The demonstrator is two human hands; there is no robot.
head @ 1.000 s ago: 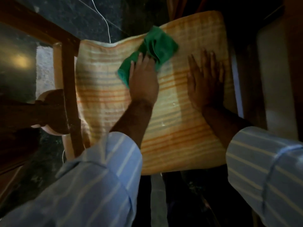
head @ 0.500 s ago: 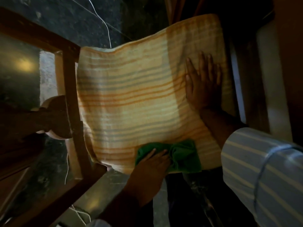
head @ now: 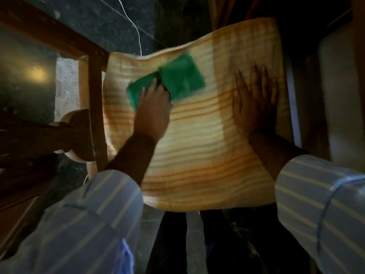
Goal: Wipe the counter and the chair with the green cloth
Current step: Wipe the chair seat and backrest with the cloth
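The chair's seat cushion is pale yellow with orange and grey stripes and fills the middle of the view. The green cloth lies bunched on its far left part, blurred by motion. My left hand presses down on the cloth's near edge, fingers over it. Flat on the cushion's right side rests my right hand, fingers spread and holding nothing. Both forearms come from striped light-blue sleeves.
The chair's dark wooden frame runs along the cushion's left side. A thin white cable hangs over the dark stone floor beyond. A pale panel stands at the right. My dark trouser legs are below the cushion.
My left hand swept the cloth from the cushion's far part down to its near edge, then back up to the far left. My right hand stayed flat in place.
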